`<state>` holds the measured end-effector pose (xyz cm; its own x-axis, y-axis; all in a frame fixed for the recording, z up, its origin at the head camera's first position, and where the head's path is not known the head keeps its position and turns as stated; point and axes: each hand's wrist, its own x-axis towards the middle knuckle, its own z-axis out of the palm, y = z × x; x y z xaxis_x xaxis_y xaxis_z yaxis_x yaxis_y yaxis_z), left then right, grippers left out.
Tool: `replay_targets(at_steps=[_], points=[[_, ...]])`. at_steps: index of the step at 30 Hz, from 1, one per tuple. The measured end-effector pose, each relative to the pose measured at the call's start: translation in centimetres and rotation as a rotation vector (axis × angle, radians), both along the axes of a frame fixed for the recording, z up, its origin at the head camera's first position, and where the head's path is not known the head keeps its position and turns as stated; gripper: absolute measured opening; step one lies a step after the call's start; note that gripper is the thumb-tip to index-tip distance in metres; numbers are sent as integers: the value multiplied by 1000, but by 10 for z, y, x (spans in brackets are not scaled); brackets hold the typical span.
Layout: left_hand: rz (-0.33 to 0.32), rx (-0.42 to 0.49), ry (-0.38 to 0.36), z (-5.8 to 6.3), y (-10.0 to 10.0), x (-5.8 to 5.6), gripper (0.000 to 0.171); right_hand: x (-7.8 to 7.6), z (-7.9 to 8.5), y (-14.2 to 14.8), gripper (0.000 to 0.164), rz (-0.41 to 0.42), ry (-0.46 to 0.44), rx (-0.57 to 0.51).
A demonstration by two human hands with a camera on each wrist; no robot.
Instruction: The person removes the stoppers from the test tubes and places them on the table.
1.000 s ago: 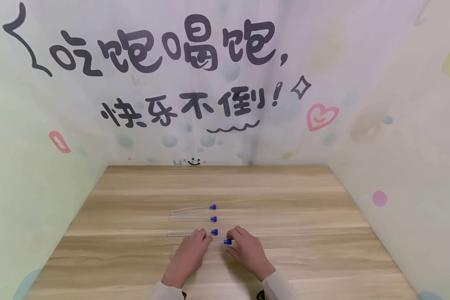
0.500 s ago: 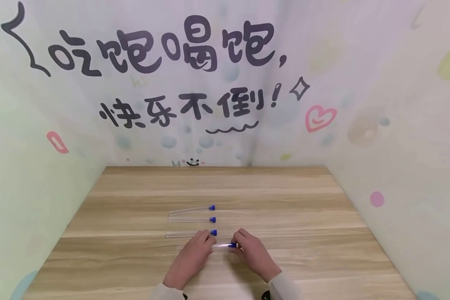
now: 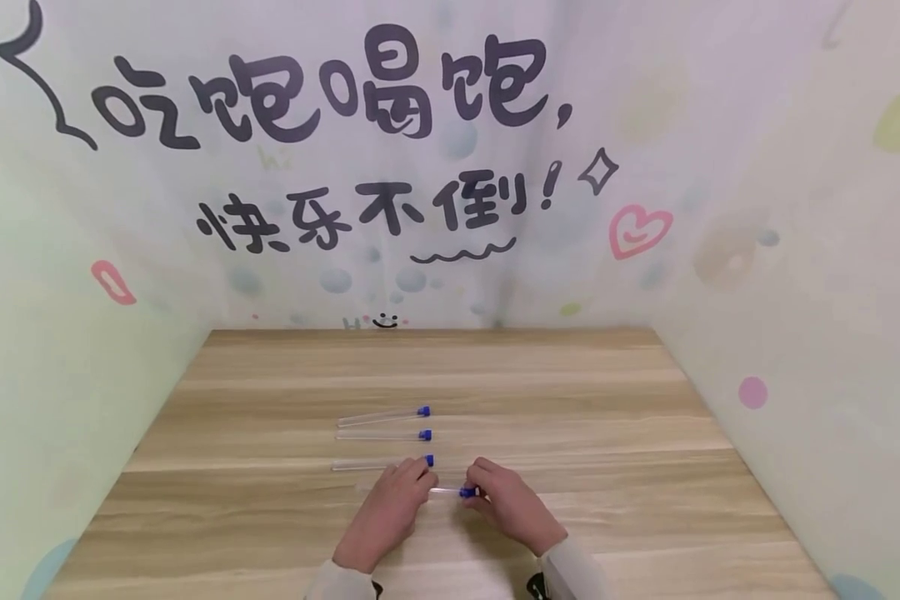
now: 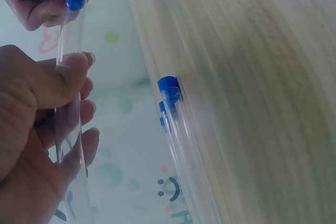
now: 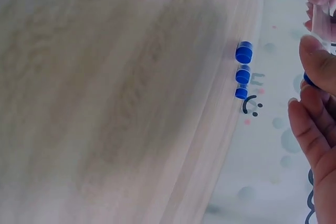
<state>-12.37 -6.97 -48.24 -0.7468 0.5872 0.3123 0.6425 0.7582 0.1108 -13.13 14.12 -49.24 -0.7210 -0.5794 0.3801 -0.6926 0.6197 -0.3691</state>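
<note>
My left hand grips a clear test tube along its body, thumb on one side and fingers on the other. At the tube's right end, the fingertips of my right hand pinch its blue cap. The cap sits at the tube's mouth in the left wrist view, and the tube's far end runs out of that view. Just beyond the left hand lies another capped test tube, partly covered by its fingers.
Farther back, two more blue-capped test tubes lie on the wood-grain table, a middle tube and a slightly slanted back tube, caps to the right. A printed wall stands behind the table, with side walls left and right.
Both hands have shifted slightly right and nearer with the tube. The right fingers have come together around the cap, and more of the tube shows between the hands.
</note>
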Motion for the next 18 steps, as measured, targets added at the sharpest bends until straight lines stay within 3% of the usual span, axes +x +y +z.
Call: replay_targets(at_steps=[5, 12, 18], points=[[3, 44, 6, 0, 0, 0, 9, 2, -1, -1, 23, -73, 0, -29], [19, 75, 71, -3, 3, 2, 11, 6, -5, -5, 26, -162, 44, -84], [42, 76, 70, -3, 3, 3, 11, 5, -7, -7, 25, -182, 53, -99]])
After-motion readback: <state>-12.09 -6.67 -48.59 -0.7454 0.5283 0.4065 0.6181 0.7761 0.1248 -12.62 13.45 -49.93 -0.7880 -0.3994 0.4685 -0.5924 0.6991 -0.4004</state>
